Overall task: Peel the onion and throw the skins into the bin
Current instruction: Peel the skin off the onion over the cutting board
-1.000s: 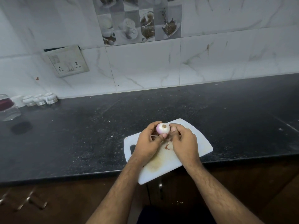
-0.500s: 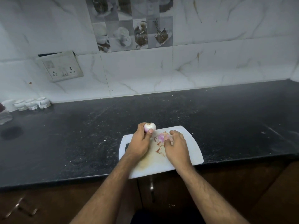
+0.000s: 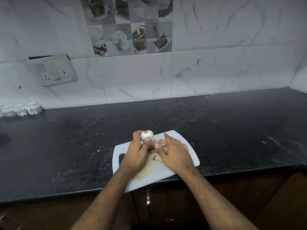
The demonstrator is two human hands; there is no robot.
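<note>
A small, round, peeled onion [image 3: 146, 135], pale white with a pink tinge, is gripped in the left hand [image 3: 136, 153]; the fingers are curled round its far side and the thumb [image 3: 147, 141] is pressed against its near side. The onion is held just above the far left edge of a white plastic cutting board [image 3: 189, 146] with a handle slot at its left end. The right hand [image 3: 175, 153] is laid palm-down on the board, fingers loosely spread and only slightly bent, with the fingertips resting on a small heap of pinkish onion skins [image 3: 160, 144]. Nothing is seen to be clasped in that hand; whether any skin is pinched under the fingers cannot be told. A few reddish skin scraps [image 3: 155, 157] are scattered on the board between the two hands, and a yellowish stain is seen on its near part.

The board is set at the near edge of a black speckled stone countertop [image 3: 66, 138], partly overhanging the brown wooden cabinet [image 3: 249, 196] fronts below. Behind the counter, a white marble-patterned tile wall [image 3: 216, 63] is seen, with a grey picture tile panel [image 3: 129, 27] and a tilted switch and socket plate [image 3: 53, 72]. Three small white jars [image 3: 21, 109] are stood at the far left against the wall.
</note>
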